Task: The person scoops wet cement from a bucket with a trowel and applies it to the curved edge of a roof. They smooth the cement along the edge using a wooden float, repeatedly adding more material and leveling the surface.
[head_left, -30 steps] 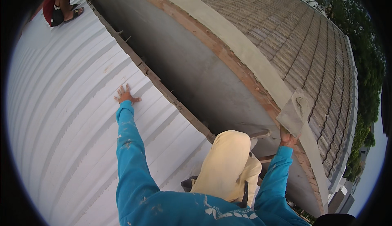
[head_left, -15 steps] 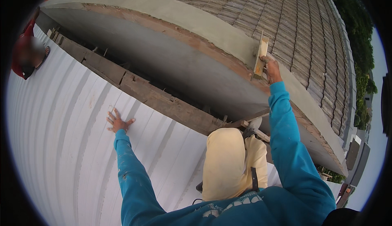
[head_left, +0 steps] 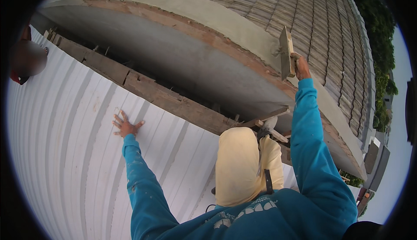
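My right hand grips a wooden plastering float by the handle on its back. The float is tilted up, its flat grey-smeared face turned left, over the smooth grey mortar band along the top of a wall. A small rough patch of mortar shows beside the float. Whether its lower end touches the wall edge I cannot tell. Far to the left, my left hand lies flat with fingers spread on a white ribbed metal roof sheet.
Beyond the wall rises a tiled roof. Brown timber boards border a dark gap below the wall. Wooden sticks jut out near my knee. Another person is at the far left edge of the metal roof.
My right hand has moved slightly right and turned the float, so its flat face now shows. The left hand stays on the metal sheet. The other person has shifted.
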Motion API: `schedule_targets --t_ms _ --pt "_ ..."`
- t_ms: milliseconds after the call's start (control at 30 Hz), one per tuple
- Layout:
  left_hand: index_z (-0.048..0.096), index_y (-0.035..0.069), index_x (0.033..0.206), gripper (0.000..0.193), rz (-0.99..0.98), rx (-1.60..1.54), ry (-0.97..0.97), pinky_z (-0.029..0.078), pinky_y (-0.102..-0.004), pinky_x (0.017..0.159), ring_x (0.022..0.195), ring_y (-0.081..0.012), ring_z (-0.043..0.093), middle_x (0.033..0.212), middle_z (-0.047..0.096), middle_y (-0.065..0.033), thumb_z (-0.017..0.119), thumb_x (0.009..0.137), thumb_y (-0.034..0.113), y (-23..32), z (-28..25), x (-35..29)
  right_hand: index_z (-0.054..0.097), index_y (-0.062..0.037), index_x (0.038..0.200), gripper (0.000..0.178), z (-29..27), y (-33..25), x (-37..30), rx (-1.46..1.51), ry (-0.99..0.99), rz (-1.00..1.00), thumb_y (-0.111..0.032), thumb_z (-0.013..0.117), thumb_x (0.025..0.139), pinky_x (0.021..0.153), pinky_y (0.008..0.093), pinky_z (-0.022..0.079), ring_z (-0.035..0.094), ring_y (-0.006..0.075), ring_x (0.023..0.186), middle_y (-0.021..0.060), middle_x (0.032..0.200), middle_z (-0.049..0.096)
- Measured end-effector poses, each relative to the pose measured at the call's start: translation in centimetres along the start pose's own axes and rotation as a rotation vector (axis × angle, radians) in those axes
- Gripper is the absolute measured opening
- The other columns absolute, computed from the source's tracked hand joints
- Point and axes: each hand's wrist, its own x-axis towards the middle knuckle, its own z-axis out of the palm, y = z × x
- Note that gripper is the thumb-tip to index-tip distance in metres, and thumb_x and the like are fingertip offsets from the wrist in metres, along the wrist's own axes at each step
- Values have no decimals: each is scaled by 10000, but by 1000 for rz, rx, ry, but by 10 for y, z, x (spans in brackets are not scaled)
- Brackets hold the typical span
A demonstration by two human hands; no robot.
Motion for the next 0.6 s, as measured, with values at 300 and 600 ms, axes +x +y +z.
schedule_targets --t_ms 300,600 --pt "-22 319 1548 1334 -32 40 -6 193 -735 1067 1486 -347 -52 1619 -106 -66 810 567 673 -6 2 0 658 48 1121 441 20 -5 -43 -270 189 -144 -243 652 790 814 437 503 653 325 856 180 979 679" --pt "-20 313 1550 1327 -23 71 -2 207 -746 1049 1484 -363 -38 1618 -98 -86 809 576 664 -3 -8 -6 664 51 1090 575 114 -18 -33 -717 334 -258 -370 684 699 853 438 505 664 395 959 271 1017 680"
